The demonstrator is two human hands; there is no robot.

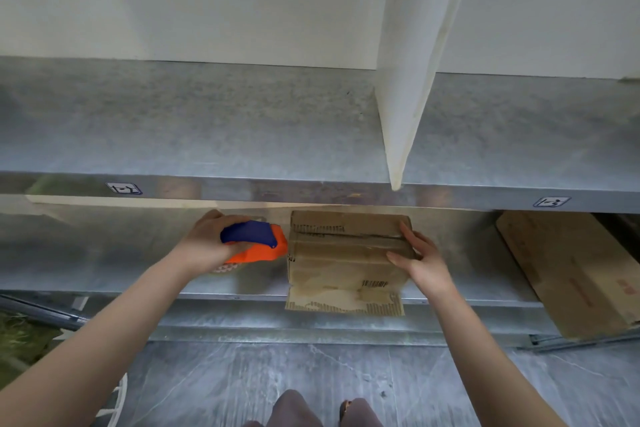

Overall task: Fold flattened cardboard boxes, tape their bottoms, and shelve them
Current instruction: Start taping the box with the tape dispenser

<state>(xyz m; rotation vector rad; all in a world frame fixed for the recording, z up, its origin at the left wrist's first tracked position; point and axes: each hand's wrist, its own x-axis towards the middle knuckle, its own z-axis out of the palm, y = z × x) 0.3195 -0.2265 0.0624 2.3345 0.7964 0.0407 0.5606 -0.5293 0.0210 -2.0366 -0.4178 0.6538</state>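
At the galvanised shelving, we steady a cardboard box (pixel 346 260) on the lower shelf (pixel 114 253), its near edge overhanging the shelf's front lip. Our right hand (pixel 419 258) lies spread against the box's right end, fingers fairly straight, apparently bracing it against sliding. Our left hand (pixel 204 243) is wrapped round a blue-and-orange tape dispenser (pixel 256 241), held just beside the box's left end, likely poised to run tape across. Whether the seam is already sealed is hard to tell. Another cardboard piece (pixel 571 267) lies at far right on the same shelf.
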